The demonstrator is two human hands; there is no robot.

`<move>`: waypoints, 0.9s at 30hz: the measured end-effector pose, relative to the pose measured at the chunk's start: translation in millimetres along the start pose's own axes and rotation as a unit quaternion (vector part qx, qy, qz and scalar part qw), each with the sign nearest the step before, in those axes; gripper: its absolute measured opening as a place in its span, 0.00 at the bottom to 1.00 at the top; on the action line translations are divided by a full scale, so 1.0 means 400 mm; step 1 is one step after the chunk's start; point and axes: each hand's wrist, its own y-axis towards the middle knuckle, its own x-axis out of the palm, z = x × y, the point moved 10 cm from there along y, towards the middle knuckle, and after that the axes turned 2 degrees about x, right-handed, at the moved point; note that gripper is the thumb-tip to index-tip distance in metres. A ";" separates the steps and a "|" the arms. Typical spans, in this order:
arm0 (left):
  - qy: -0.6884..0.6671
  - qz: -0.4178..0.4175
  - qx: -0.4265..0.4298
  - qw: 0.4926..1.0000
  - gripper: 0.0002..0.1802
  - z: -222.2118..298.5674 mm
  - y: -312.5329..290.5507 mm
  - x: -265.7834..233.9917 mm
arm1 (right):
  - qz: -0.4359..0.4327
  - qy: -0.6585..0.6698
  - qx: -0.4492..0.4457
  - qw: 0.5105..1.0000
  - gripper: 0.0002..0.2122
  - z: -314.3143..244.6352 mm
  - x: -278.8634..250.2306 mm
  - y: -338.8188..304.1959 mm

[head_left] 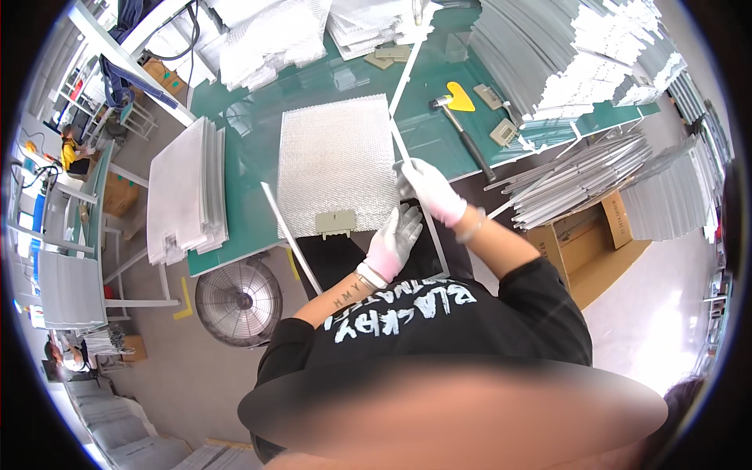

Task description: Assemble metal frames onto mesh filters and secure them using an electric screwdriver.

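Observation:
My right hand [432, 192], in a white glove, closes its fingers on a thin white metal strip [399, 139], which runs away across the table. Below it my gloved left hand [394, 241] rests palm-up with fingers stretched out, beside the near right corner of a silver mesh panel [337, 160]. The panel lies flat on the green table. A grey-beige plastic block [335, 222] sits at its near edge. Another thin strip [288, 235] slants from left of the panel toward my lap. A further narrow strip [436, 243] passes below my right hand.
Right of the panel lie a hammer [464, 137], a yellow scraper [460, 97] and beige blocks [504, 131]. Panel stacks stand at left [184, 188] and far right [540, 55]. A cardboard box [599, 258] and floor fan [239, 301] flank me.

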 end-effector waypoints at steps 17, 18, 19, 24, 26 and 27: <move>0.008 -0.076 0.217 0.973 0.27 0.354 0.256 0.094 | -0.110 0.155 0.016 0.982 0.25 0.039 0.139 -0.006; 0.008 -0.075 0.217 0.973 0.27 0.357 0.253 0.097 | -0.102 0.137 0.017 0.985 0.25 0.039 0.138 -0.009; 0.008 -0.068 0.214 0.974 0.28 0.359 0.255 0.099 | -0.102 0.137 0.017 0.985 0.25 0.042 0.140 -0.013; 0.000 -0.078 0.202 0.976 0.28 0.352 0.251 0.107 | -0.107 0.112 0.010 0.988 0.25 0.048 0.139 -0.026; -0.013 -0.082 0.187 0.979 0.28 0.341 0.253 0.110 | -0.104 0.124 0.006 0.987 0.25 0.046 0.134 -0.036; -0.013 -0.082 0.187 0.979 0.28 0.340 0.255 0.106 | -0.101 0.135 0.003 0.986 0.25 0.043 0.133 -0.041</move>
